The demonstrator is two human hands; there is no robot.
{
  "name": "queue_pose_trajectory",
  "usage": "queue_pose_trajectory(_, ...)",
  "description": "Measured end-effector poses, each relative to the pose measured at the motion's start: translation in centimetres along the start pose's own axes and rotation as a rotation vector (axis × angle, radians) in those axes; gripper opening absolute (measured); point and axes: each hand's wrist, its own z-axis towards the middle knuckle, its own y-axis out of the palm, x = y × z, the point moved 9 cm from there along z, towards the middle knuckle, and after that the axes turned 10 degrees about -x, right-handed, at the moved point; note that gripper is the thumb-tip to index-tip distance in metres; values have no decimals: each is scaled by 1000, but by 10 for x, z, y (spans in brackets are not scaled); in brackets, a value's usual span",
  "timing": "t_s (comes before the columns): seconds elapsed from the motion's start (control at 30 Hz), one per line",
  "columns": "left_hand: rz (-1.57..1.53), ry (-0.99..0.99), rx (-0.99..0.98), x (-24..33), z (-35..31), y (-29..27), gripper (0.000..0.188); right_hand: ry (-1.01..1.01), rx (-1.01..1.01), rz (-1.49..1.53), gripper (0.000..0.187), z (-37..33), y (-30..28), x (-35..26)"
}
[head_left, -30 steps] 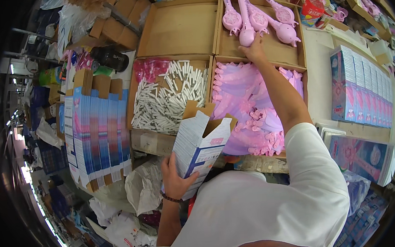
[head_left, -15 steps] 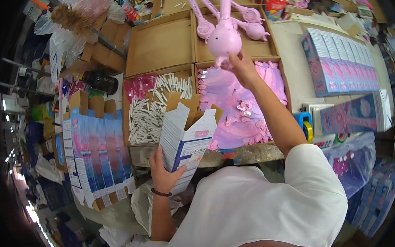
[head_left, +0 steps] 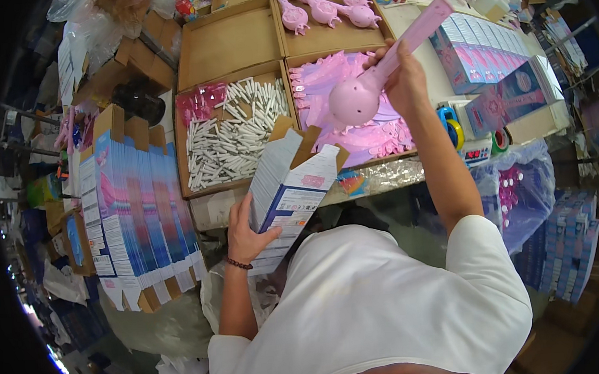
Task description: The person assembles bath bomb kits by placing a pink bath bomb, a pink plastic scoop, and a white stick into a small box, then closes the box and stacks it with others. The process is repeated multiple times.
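My left hand (head_left: 249,232) is closed around an upright cardboard box (head_left: 298,195), printed in white, blue and pink. The box's top flaps stand open, with bare brown board showing inside. In my right hand (head_left: 404,79) is a pink plastic wand (head_left: 355,103) with a round head and a long handle. I grip it by the handle, which points up to the right, while the round head hangs down to the left. Beneath it lies a tray compartment of flat pink and lilac packets (head_left: 316,73). Several similar pink wands (head_left: 323,8) rest in the tray (head_left: 229,47) behind.
Small white tubes (head_left: 231,133) fill the compartment beside the packets. To the left stands a stack of flattened printed cartons (head_left: 143,210). Filled boxes (head_left: 480,52) line the table at right, with a closed box (head_left: 507,99) and tape rolls (head_left: 454,135) nearer me.
My right hand has brought the wand down and right, turning it and shifting its grip from the round head to the handle. My left hand still holds the open box.
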Motion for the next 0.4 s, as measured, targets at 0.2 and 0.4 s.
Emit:
queue_pose_trajectory(0.2, -131, 282, 13, 44, 31, 6, 92, -86, -125, 31, 48, -41, 74, -61)
queue_pose_trajectory(0.4, -400, 505, -43, 109, 75, 54, 106, -297, -556, -737, 65, -77, 138, -134)
